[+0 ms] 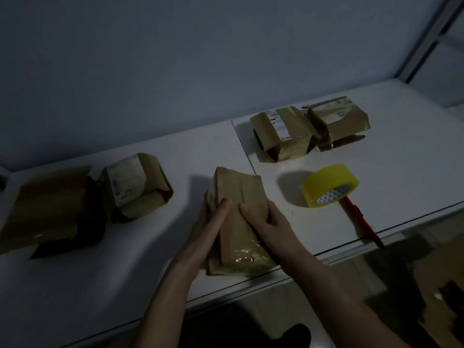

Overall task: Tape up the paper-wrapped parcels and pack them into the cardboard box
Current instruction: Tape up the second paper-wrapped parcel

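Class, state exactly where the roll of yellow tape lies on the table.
In the head view the roll of yellow tape lies right of the hand-held parcel, in front of two wrapped parcels, touching a red pen.

Dim packing station: white tables, labelled parcels, tape roll.

Light: dim, bluish, brightest on the white table at right.
Shadows: fall leftward from the tape roll and parcels.
Glare: sheen on the held parcel at its taped near end.
Sharpness: soft, grainy; labels unreadable.
Edges: wide-angle bending.
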